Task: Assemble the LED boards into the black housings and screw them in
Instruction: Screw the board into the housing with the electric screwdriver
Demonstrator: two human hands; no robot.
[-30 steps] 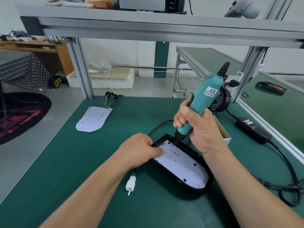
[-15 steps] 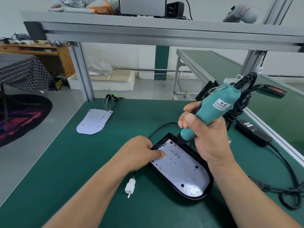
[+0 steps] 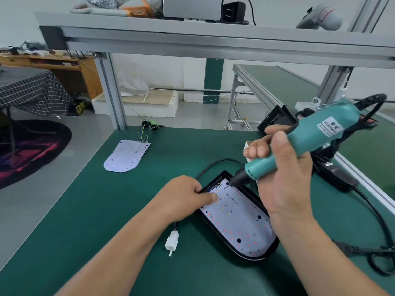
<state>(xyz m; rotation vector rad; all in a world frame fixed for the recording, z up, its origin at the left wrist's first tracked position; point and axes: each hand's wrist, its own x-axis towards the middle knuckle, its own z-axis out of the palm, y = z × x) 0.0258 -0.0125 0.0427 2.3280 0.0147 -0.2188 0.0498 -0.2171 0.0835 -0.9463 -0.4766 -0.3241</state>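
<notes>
Right hand (image 3: pixel 284 167) wrapped round teal screwdriver (image 3: pixel 299 144), bit tip on far corner of LED board (image 3: pixel 237 221) seated in black housing (image 3: pixel 271 251); left hand (image 3: pixel 183 195) grips housing's near-left rim, thumb pressing board

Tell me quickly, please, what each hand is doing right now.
Left hand: grips the black housing, thumb on the LED board.
Right hand: grips the screwdriver.

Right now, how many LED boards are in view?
2. One LED board sits in the black housing near the centre; a loose LED board lies on the green mat, far left. More may be stacked beneath it.
</notes>
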